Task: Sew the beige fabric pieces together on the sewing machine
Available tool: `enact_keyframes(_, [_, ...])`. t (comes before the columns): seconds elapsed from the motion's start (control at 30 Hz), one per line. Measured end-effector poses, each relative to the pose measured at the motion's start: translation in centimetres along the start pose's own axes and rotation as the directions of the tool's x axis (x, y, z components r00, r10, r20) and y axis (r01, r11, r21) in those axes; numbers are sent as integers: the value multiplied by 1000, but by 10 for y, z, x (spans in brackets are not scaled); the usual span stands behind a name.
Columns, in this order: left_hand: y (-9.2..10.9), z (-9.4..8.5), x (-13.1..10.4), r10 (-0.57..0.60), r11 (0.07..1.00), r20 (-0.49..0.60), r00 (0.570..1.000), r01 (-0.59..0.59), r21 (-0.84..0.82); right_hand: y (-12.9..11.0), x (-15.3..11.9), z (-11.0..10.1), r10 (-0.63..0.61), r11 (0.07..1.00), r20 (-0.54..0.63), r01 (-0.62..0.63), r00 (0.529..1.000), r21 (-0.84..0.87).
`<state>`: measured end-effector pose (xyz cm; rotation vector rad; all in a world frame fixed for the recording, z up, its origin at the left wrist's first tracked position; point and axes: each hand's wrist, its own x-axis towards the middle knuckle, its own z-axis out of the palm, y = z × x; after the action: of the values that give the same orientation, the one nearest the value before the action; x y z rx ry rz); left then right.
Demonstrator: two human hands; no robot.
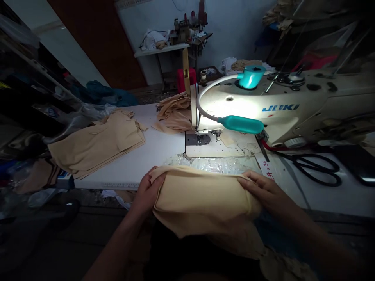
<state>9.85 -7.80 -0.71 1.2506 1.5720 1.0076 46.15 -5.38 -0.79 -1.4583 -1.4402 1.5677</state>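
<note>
At the left of the frame, a stack of tan fabric panels (99,144) lies on the white sewing table (117,177), its layered edges slightly out of line; behind it, in the upper left, I see a brown door (99,43). Lower and nearer the centre, the left hand (149,189) is clamped on the left end of a tan fabric piece (202,193), thumb on the near face. Above that hand, a crumpled tan fabric pile (175,114) rests on the table, just beside the head of the machine. In the upper centre, a small side table (159,50) against the wall carries a bundle of white cloth (154,39) and a second machine (182,31). The held piece is at the lower centre, stretched between both hands in front of the table edge, its lower part hanging; it is apart from the presser foot (199,139). Right of the foot, a lit teal lamp (243,125) on a curved white neck shines on the JUKI sewing machine (234,99), which extends to the right edge. Below the lamp, the right hand (260,187) is clamped on the piece's right end. Farther right, black-handled scissors (318,169) lie on the table, near a dark flat object (356,162) at the right edge.
</note>
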Motion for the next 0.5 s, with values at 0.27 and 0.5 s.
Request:
enact_keyframes(0.27, [13,33,92,134,485,-41,990,-30,874,-11,103,-11,-285,565,-164,27,945,-825])
enact_keyframes(0.5, [12,58,142,135,376,-103,986,45,925,-24,163,-18,-422,483,-125,106,898,-869])
